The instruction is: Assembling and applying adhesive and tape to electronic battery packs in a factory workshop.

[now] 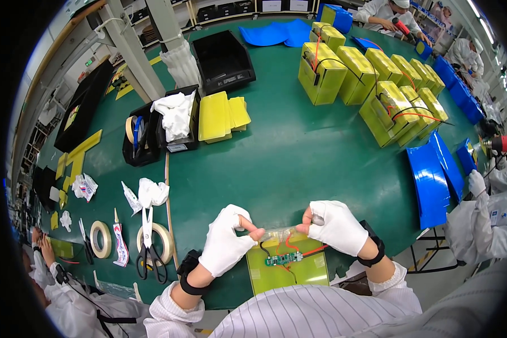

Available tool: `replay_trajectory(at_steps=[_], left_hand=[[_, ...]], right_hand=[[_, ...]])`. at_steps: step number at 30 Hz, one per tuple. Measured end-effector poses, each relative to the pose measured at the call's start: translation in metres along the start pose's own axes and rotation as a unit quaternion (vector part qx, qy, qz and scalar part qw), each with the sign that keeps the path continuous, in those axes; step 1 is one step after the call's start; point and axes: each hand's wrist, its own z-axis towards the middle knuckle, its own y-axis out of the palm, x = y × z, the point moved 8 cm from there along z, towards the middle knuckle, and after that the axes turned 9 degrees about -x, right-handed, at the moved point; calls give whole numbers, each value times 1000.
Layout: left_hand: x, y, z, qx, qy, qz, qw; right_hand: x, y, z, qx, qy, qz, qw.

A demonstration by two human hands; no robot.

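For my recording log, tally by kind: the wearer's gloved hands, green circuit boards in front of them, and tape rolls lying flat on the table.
Gloved left hand and right hand: 2
Green circuit board: 1
Tape rolls: 2
Total: 5

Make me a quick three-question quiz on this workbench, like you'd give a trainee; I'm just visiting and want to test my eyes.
1. A small circuit board lies on a yellow block. What colour is the board? A) blue B) red C) green

2. True or false: the right hand is holding scissors.

3. Which is farther from the left hand: the circuit board or the stack of yellow sheets?

Key:
1. C, green.
2. False: the right hand appears to pinch one end of a clear strip, and the large scissors lie off to the left of the left hand.
3. The stack of yellow sheets.
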Motion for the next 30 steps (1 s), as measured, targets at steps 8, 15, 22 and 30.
replay_trajectory(at_steps=[8, 15, 22, 30], left_hand=[[8, -1, 1, -1, 17, 20, 1000], [9, -2, 0, 2, 18, 31, 999], [14, -2, 0, 10, 41, 59, 997], [26, -3, -1, 18, 66, 61, 996]], right_hand=[[1, 0, 2, 4, 10, -22, 1000], [1, 0, 1, 10, 38, -24, 999], [-4, 0, 1, 36, 6, -108, 994], [-6, 0, 0, 68, -25, -126, 989]])
